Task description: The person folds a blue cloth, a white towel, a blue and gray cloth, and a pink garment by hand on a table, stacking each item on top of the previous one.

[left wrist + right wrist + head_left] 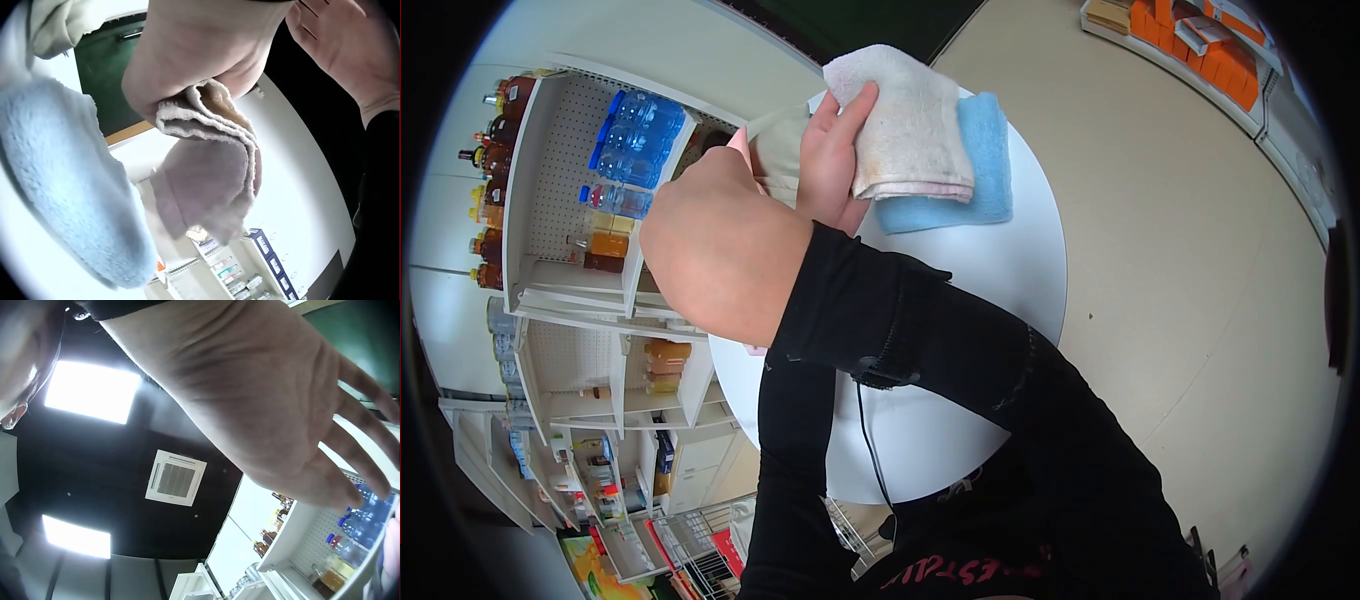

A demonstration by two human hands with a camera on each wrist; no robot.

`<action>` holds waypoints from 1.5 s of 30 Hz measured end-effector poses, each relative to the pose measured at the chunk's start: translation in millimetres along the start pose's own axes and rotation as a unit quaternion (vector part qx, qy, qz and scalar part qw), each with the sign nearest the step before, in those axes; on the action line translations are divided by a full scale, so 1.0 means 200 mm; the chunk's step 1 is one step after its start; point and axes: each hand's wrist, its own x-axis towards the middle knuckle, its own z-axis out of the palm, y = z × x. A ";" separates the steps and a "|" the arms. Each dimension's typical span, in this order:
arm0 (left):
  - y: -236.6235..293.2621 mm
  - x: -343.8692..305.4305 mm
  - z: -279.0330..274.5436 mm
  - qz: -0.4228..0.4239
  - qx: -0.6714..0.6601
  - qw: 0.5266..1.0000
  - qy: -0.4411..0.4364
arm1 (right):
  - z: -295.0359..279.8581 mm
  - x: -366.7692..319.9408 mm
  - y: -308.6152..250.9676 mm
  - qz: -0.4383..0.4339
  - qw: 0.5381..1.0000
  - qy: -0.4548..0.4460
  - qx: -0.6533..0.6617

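Observation:
My left hand point(832, 165) grips a folded white towel point(915, 125), with the thumb lying along its near side. In the left wrist view the towel's layered edges point(215, 119) come out from under the hand. A light blue towel point(995, 160) lies on the round white table point(1040, 230), partly behind the white one. My right arm crosses over the left one. The right hand point(720, 240) is at the left, its fingers hidden in the head view; the right wrist view shows them extended and spread. A bit of pink point(740, 148) shows just beyond it.
A greyish-green cloth point(782, 150) is beyond the hands. White shelves point(550, 200) at the left hold blue-capped water bottles point(637, 140) and other bottles. Orange boxes point(1230, 70) stand on a far-right shelf. A black cable point(870, 440) runs down from the sleeve.

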 end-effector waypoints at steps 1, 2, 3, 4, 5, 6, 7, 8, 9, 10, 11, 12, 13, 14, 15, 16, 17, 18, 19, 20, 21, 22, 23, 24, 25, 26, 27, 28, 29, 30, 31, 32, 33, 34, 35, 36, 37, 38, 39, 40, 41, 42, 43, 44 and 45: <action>-0.02 0.01 -0.02 0.000 0.000 1.000 0.000 | 0.00 0.01 0.00 0.002 1.000 -0.007 0.001; -0.05 0.02 -0.05 -0.006 0.073 0.997 0.013 | 0.00 0.01 0.00 0.004 1.000 -0.013 0.002; -0.09 0.04 -0.09 -0.012 0.147 0.989 0.027 | 0.00 0.02 0.00 0.006 1.000 -0.018 0.003; -0.12 0.05 -0.13 -0.018 0.219 0.975 0.040 | 0.00 0.03 0.00 0.009 1.000 -0.024 0.004; -0.15 0.05 -0.14 -0.018 0.219 0.975 0.039 | 0.00 0.04 0.01 0.011 0.999 -0.030 0.005; -0.17 0.04 -0.15 0.020 0.309 0.950 0.040 | 0.01 0.06 0.01 0.014 0.999 -0.036 0.007; -0.19 0.03 -0.17 0.056 0.396 0.916 0.042 | 0.01 0.07 0.01 0.016 0.999 -0.042 0.010; -0.20 0.01 -0.16 0.092 0.479 0.872 0.044 | 0.02 0.09 0.01 0.017 0.999 -0.049 0.013; -0.20 0.00 -0.16 0.091 0.479 0.872 0.046 | 0.03 0.11 0.01 0.018 0.998 -0.057 0.016; -0.20 -0.01 -0.15 0.157 0.537 0.828 0.038 | 0.04 0.13 0.01 0.019 0.998 -0.065 0.017; -0.20 -0.02 -0.14 0.222 0.590 0.776 0.030 | 0.05 0.16 0.02 0.018 0.997 -0.067 0.017; -0.20 -0.02 -0.13 0.284 0.638 0.715 0.022 | 0.05 0.19 0.02 0.014 0.996 -0.080 0.026; -0.21 -0.03 -0.11 0.283 0.638 0.715 0.024 | 0.06 0.22 0.03 0.009 0.995 -0.094 0.035; -0.22 -0.02 -0.09 0.281 0.657 0.699 -0.023 | 0.08 0.24 0.03 0.005 0.993 -0.108 0.043; -0.25 -0.02 -0.06 0.277 0.675 0.681 -0.071 | 0.10 0.22 0.02 0.003 0.993 -0.109 0.042; -0.27 -0.02 -0.04 0.272 0.690 0.661 -0.118 | 0.13 0.17 0.03 -0.008 0.999 -0.047 0.007; -0.30 -0.02 -0.03 0.272 0.690 0.661 -0.114 | 0.15 0.11 0.03 -0.019 0.999 0.015 -0.029; -0.34 -0.01 -0.04 0.258 0.696 0.658 -0.125 | 0.16 0.06 0.05 -0.031 0.994 0.077 -0.064; -0.37 -0.01 -0.06 0.245 0.702 0.656 -0.134 | 0.16 0.02 0.07 -0.037 0.994 0.076 -0.063; -0.37 -0.03 -0.10 0.229 0.709 0.653 -0.139 | 0.16 0.00 0.09 -0.042 0.991 0.106 -0.074; -0.32 -0.07 -0.13 0.223 0.713 0.653 -0.124 | 0.16 -0.01 0.11 -0.051 0.986 0.135 -0.079; -0.26 -0.14 -0.19 0.219 0.697 0.666 -0.147 | 0.17 -0.01 0.14 -0.062 0.981 0.164 -0.084; -0.17 -0.22 -0.22 0.217 0.681 0.679 -0.168 | 0.16 -0.01 0.16 -0.073 0.975 0.193 -0.088; -0.08 -0.30 -0.25 0.216 0.663 0.691 -0.189 | 0.16 0.00 0.19 -0.063 0.976 0.176 -0.109; 0.02 -0.39 -0.27 0.216 0.645 0.702 -0.212 | 0.15 0.01 0.22 -0.051 0.977 0.161 -0.132; 0.11 -0.46 -0.28 0.216 0.625 0.711 -0.237 | 0.19 0.04 0.31 -0.065 0.977 0.161 -0.127; 0.18 -0.52 -0.30 0.216 0.604 0.721 -0.262 | 0.25 0.06 0.41 -0.157 0.927 0.323 -0.108; 0.24 -0.56 -0.31 0.215 0.607 0.723 -0.250 | 0.29 0.09 0.44 -0.240 0.843 0.474 -0.084; 0.30 -0.59 -0.32 0.139 0.624 0.745 -0.190 | 0.17 0.08 0.36 -0.247 0.841 0.474 -0.082; 0.36 -0.60 -0.35 0.064 0.632 0.762 -0.129 | -0.07 0.04 0.24 -0.082 0.974 0.197 -0.075; 0.43 -0.61 -0.44 0.065 0.596 0.794 -0.105 | -0.19 0.02 0.16 0.094 0.988 -0.107 -0.062; 0.51 -0.63 -0.55 0.066 0.556 0.825 -0.081 | -0.15 0.05 0.16 0.088 0.988 -0.111 -0.066; 0.58 -0.66 -0.63 0.080 0.516 0.853 0.006 | -0.06 0.08 0.21 0.105 0.989 -0.078 -0.074; 0.64 -0.67 -0.70 0.094 0.471 0.873 0.089 | 0.02 0.12 0.27 0.123 0.988 -0.043 -0.081; 0.67 -0.66 -0.81 0.123 0.467 0.861 0.158 | 0.04 0.14 0.28 0.143 0.986 -0.007 -0.089; 0.68 -0.65 -0.94 0.148 0.460 0.846 0.227 | 0.04 0.14 0.30 0.144 0.985 -0.007 -0.095; 0.66 -0.65 -1.07 0.151 0.457 0.847 0.225 | 0.05 0.13 0.29 0.150 0.984 -0.019 -0.089; 0.65 -0.64 -1.18 0.138 0.517 0.797 0.281 | 0.05 0.13 0.29 0.157 0.984 -0.031 -0.084; 0.62 -0.62 -1.29 0.123 0.572 0.739 0.333 | 0.05 0.14 0.28 0.164 0.982 -0.044 -0.077; 0.59 -0.61 -1.34 0.122 0.569 0.742 0.333 | 0.06 0.14 0.27 0.165 0.982 -0.047 -0.080; 0.56 -0.61 -1.39 0.088 0.607 0.711 0.343 | 0.07 0.15 0.27 0.161 0.982 -0.054 -0.083; 0.53 -0.60 -1.44 0.055 0.643 0.678 0.353 | 0.09 0.16 0.27 0.155 0.982 -0.062 -0.086; 0.51 -0.60 -1.50 0.021 0.677 0.642 0.360 | 0.11 0.17 0.26 0.150 0.982 -0.069 -0.088; 0.48 -0.60 -1.56 0.016 0.674 0.644 0.362 | 0.15 0.18 0.27 0.149 0.982 -0.074 -0.088; 0.45 -0.60 -1.61 -0.009 0.676 0.652 0.343 | 0.19 0.19 0.29 0.135 0.986 -0.077 -0.065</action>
